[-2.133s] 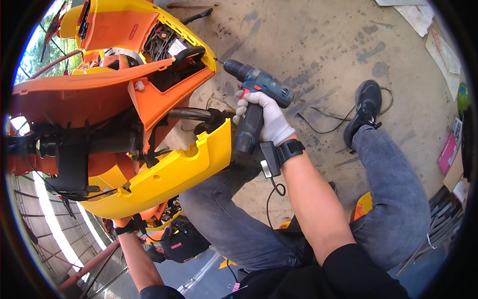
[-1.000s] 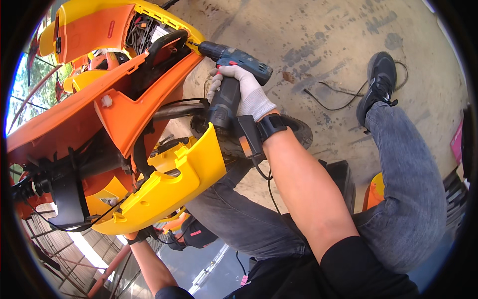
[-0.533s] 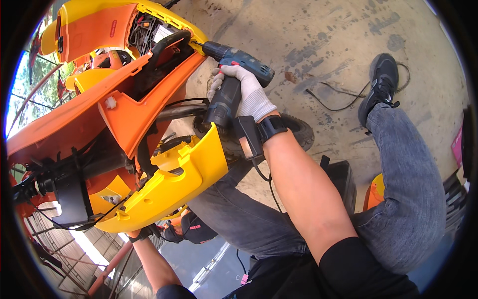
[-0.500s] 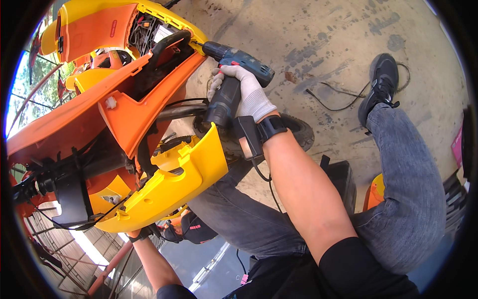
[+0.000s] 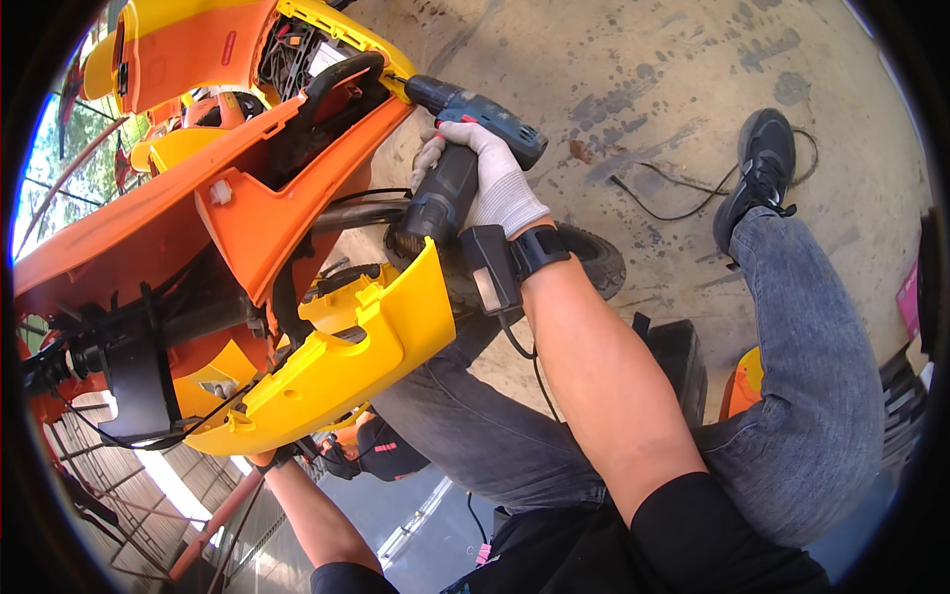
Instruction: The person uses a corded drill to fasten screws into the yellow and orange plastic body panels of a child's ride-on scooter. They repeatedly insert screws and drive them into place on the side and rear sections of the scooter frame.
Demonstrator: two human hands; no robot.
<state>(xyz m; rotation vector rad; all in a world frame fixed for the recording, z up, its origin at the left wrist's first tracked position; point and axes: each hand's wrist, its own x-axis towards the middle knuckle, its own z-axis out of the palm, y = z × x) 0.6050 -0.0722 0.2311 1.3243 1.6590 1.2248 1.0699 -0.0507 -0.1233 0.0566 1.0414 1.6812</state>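
Note:
In a white knit glove, my right hand is wrapped around the grip of a dark blue and black cordless drill. The drill's nose points left, its bit at the yellow edge beside an orange body panel of a vehicle. My left hand reaches up behind a curved yellow panel; the panel covers its fingers, so its grip is hidden. That yellow panel hangs below the orange one, with clips and a notch along its upper edge.
A black tyre is below the drill. Wiring shows in an open compartment at the top. A thin black cable lies on the stained concrete floor near my shoe. Another person is beyond the yellow panel.
The drill and my right hand have shifted very slightly to the right. The lower left end of the yellow panel has moved a little up and left along with my left wrist.

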